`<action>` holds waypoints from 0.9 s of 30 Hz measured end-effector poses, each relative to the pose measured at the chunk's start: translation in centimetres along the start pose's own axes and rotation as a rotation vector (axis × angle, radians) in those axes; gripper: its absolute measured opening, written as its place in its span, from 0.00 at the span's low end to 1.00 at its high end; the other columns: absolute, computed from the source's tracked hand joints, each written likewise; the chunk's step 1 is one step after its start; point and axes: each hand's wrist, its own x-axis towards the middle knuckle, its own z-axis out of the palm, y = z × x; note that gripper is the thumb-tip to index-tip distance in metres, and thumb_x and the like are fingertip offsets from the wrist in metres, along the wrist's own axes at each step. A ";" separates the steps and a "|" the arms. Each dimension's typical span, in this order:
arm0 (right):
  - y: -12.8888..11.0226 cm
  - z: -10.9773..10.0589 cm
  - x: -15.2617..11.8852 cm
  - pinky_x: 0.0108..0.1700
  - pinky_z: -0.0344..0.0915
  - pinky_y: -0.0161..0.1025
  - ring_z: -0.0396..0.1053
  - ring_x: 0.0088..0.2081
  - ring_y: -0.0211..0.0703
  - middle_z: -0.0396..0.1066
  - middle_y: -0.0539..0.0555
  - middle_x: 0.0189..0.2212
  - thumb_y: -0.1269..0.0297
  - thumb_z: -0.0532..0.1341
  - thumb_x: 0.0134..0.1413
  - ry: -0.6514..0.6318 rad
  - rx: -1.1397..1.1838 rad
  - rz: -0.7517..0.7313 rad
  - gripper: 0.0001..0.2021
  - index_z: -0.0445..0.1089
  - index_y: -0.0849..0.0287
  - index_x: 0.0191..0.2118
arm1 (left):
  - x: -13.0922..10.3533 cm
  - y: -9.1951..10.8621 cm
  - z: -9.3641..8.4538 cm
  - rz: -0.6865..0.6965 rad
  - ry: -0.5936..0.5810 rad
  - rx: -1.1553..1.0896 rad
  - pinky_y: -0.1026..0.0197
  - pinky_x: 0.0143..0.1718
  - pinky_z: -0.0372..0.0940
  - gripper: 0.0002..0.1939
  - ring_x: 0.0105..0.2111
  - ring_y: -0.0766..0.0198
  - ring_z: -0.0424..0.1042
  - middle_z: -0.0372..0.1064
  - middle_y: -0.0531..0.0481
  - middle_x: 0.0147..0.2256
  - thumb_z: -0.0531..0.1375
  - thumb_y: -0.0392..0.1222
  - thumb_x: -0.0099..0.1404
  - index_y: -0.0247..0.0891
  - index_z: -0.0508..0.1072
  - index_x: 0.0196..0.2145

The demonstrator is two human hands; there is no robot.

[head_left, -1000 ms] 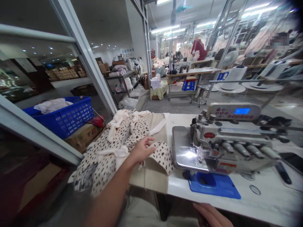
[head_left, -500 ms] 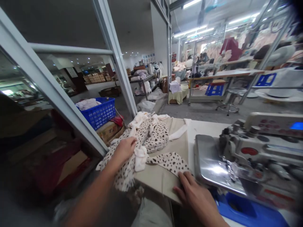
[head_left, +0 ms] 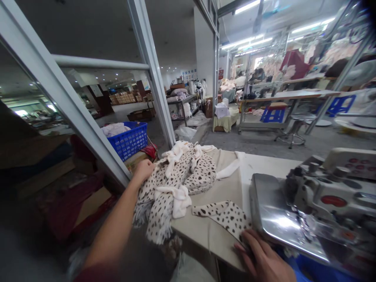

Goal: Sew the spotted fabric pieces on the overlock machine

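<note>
A heap of cream fabric pieces with dark spots (head_left: 201,172) lies on the table's left side, with several white fabric bands (head_left: 182,199) among them. My left hand (head_left: 144,170) is at the heap's left edge, fingers closed on a spotted piece there. In front of the heap, a separate spotted fabric piece (head_left: 230,215) lies flat, its narrow end pointing left. My right hand (head_left: 264,256) has its fingers and thumb at this piece's near right corner; the fingertips are partly hidden. To the right stands a sewing machine (head_left: 329,203) with a shiny metal plate (head_left: 273,207).
A metal frame post (head_left: 160,86) rises just behind the heap. Beyond it, a blue basket (head_left: 129,143) holds white cloth. A blue plastic part (head_left: 314,268) sits below the machine. Farther back are a round stool (head_left: 293,129) and a worktable (head_left: 290,95).
My left hand has moved left and away along the heap's edge. My right hand and the separate piece now sit farther from the white band. The view has swung slightly left.
</note>
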 end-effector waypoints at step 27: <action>-1.2 -1.2 0.6 0.43 0.74 0.40 0.78 0.44 0.51 0.74 0.62 0.55 0.57 0.55 0.66 -0.141 -0.041 0.010 0.17 0.72 0.59 0.53 | -13.1 4.0 5.6 0.690 -0.141 0.556 0.43 0.56 0.56 0.18 0.54 0.45 0.62 0.65 0.35 0.52 0.53 0.27 0.60 0.38 0.75 0.44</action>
